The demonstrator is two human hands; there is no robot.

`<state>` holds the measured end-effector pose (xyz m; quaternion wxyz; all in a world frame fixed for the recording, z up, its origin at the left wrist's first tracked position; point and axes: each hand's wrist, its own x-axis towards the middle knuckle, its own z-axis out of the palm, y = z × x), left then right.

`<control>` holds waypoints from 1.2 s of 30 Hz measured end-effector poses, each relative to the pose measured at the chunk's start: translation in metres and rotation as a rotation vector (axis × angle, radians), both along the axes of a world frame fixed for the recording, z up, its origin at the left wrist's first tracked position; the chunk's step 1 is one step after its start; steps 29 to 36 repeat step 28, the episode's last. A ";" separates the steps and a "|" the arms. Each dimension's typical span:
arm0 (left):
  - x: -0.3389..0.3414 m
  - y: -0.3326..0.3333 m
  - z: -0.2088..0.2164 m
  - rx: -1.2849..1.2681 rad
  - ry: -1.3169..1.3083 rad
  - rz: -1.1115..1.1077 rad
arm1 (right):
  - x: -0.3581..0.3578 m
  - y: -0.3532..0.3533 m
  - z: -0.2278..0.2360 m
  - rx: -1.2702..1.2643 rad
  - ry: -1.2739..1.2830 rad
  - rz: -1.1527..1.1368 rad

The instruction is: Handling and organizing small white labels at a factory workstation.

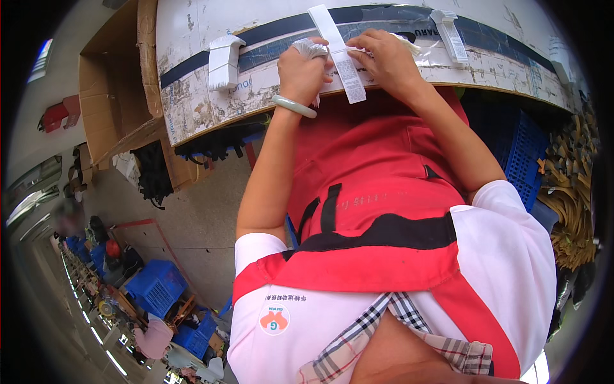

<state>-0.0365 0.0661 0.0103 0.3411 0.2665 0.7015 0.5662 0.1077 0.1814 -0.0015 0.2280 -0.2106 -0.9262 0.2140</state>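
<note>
My left hand [303,73], a pale bangle at its wrist, is closed around a fanned bunch of white labels [311,48]. Between my hands a long white label strip [347,72], printed on its near half, lies across the table edge with its near end overhanging. The thumb and forefinger of my right hand [391,63] are pinched together at the strip's right edge, about halfway along. Whether the strip is one label or a stack is hard to tell. Something pale [408,43] shows partly hidden behind my right hand.
A tied bundle of white labels [224,63] lies on the left of the worn white table [185,105], another label bundle [450,36] on the right. An open cardboard box [115,83] stands at the left. Blue crates [527,153] and stacked brown pieces [569,192] are lower right.
</note>
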 end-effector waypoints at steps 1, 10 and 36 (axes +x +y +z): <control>0.000 -0.004 0.000 -0.037 -0.046 -0.002 | -0.002 0.001 -0.002 0.017 0.085 -0.003; 0.014 -0.044 -0.007 0.117 -0.085 -0.003 | -0.006 0.002 -0.015 -0.036 0.210 0.104; 0.048 -0.094 0.021 0.353 -0.037 -0.096 | 0.035 -0.049 0.065 -0.943 0.077 0.326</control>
